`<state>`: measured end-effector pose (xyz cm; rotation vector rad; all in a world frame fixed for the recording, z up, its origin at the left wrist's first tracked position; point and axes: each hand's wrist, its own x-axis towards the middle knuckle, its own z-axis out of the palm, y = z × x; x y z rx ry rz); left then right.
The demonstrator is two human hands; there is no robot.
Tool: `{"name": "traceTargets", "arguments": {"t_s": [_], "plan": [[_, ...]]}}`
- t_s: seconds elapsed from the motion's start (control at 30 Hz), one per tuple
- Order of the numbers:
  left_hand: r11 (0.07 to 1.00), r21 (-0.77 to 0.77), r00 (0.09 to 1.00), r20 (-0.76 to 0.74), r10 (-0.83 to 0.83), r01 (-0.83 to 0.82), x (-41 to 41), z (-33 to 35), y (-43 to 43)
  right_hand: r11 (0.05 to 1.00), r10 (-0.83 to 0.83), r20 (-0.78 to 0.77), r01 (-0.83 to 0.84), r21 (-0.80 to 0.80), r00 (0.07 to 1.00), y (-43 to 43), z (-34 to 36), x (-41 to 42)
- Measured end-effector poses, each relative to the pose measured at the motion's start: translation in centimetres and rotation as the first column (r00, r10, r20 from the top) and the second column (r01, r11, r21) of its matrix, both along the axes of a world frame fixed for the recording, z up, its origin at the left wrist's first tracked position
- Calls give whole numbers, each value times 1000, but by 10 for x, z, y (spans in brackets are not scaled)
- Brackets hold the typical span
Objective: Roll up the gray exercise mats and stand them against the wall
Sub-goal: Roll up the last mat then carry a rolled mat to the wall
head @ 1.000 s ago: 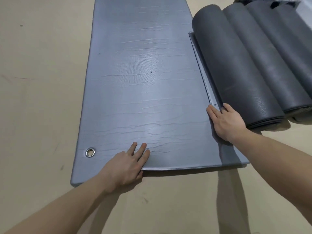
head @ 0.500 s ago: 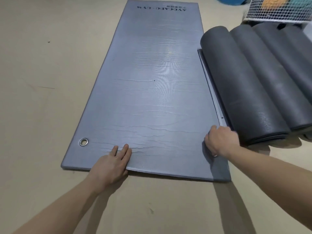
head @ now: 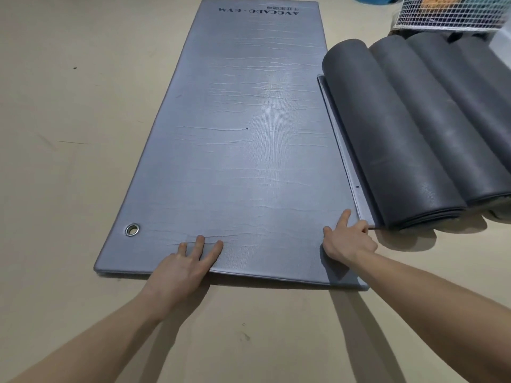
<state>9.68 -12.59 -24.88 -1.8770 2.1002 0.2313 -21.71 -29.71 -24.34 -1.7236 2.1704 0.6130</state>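
A flat gray exercise mat [head: 243, 134] lies unrolled on the tan floor, with printed lettering at its far end and a metal eyelet [head: 132, 230] near its front left corner. My left hand [head: 182, 269] rests on the mat's near edge, its fingers straight on top. At the mat's right edge near the front corner is my right hand [head: 348, 241]. Its thumb and index finger lie on the surface, and the other fingers curl over the edge. Several rolled dark gray mats [head: 387, 134] lie side by side right of the flat one.
A white mesh basket [head: 453, 12] holding colourful items stands at the far right, behind the rolls. The loose flap [head: 340, 139] of the nearest roll touches the flat mat's right edge. Bare tan floor [head: 69, 120] stretches to the left and in front.
The view has pulled back, so the mat's far end now shows. My right hand slid down the right edge toward the front corner. My left hand stays on the near edge.
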Motion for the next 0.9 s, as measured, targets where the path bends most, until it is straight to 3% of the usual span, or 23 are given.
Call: {"name": "traceTargets", "arguments": {"t_s": [0.23, 0.43, 0.5, 0.57, 0.67, 0.7, 0.8, 0.87, 0.9], "plan": [[998, -54, 999, 39, -18, 20, 6, 6, 24, 997, 69, 14, -68, -31, 998, 5, -7, 12], [999, 6, 985, 167, 31, -32, 29, 5, 47, 982, 187, 90, -185, -35, 978, 9, -13, 43], [999, 35, 992, 119, 27, -32, 28, 8, 45, 969, 247, 60, -245, -43, 967, -3, -9, 49], [990, 107, 991, 102, 86, -97, 22, 11, 40, 943, 329, -65, -332, -23, 942, -19, 3, 52], [996, -14, 996, -9, 90, -90, 16, 17, 24, 780, 590, -283, -624, -39, 756, -27, 31, 64], [996, -32, 996, -24, 82, -82, 16, 18, 21, 689, 685, -248, -720, -88, 685, -24, 37, 72], [975, 117, 980, -48, 194, -187, 21, 26, 12, 447, 894, 123, -876, -181, 431, 6, 45, 96], [969, 84, 966, -96, 239, -231, 28, 33, 7, 208, 977, 106, -941, -268, 186, 36, 35, 101], [971, 11, 960, -146, 239, -240, 31, 37, 5, 131, 991, 33, -933, -335, 127, 48, 25, 100]]}}
